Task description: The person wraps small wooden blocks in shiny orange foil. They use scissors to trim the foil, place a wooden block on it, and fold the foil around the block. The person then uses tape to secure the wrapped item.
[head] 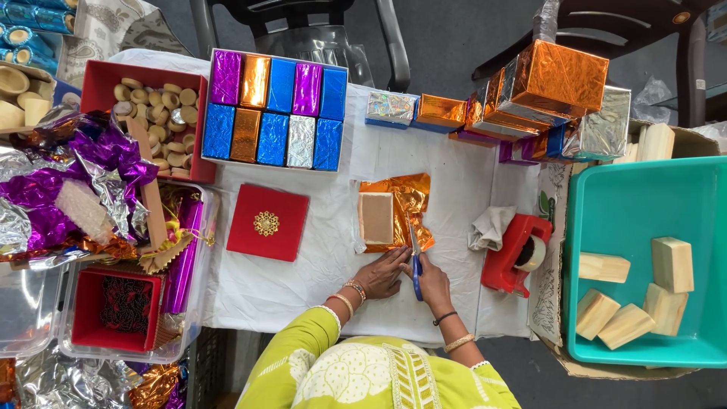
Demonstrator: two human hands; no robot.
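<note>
The right hand [433, 282] hides most of the scissors' [416, 266] handles, the wood block [376, 217] covers part of the orange foil [409, 198], and the teal tub [644, 208] is maybe cut off at the edge.

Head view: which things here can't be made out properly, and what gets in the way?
- Scissors: handles hidden inside the right hand; only the blue grip and blades show.
- Orange foil sheet: middle covered by the wooden block lying on it.
- Left hand: fingertips reach the foil's edge; contact too small to confirm.
- Teal tray: right side cut off by the frame edge.
- Tape dispenser: roll partly hidden by its red body.
</note>
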